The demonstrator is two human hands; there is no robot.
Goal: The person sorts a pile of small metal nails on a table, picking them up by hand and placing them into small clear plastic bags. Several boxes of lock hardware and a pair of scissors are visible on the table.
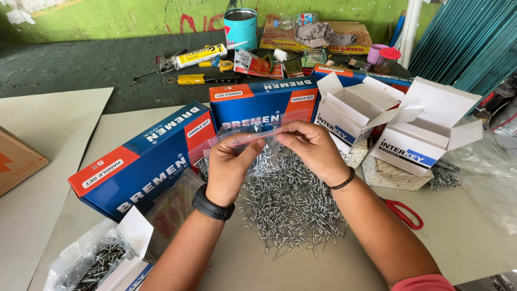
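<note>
Both hands, left hand (229, 164) and right hand (311, 148), are pinching a clear bag (245, 141) of rivets above the rivet pile (291, 205) on the tabletop (468, 237); a slipping pinch or tilted mouth is risking rivets spilling out.

Bare forearms, black watch (213, 206) on left wrist, black bead bracelet (343, 180) on right wrist, pink-red sleeve (425, 283) edge

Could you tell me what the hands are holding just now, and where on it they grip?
Both hands, left hand and right hand, pinch the top edge of a small clear plastic bag above the pile of rivets.
</note>
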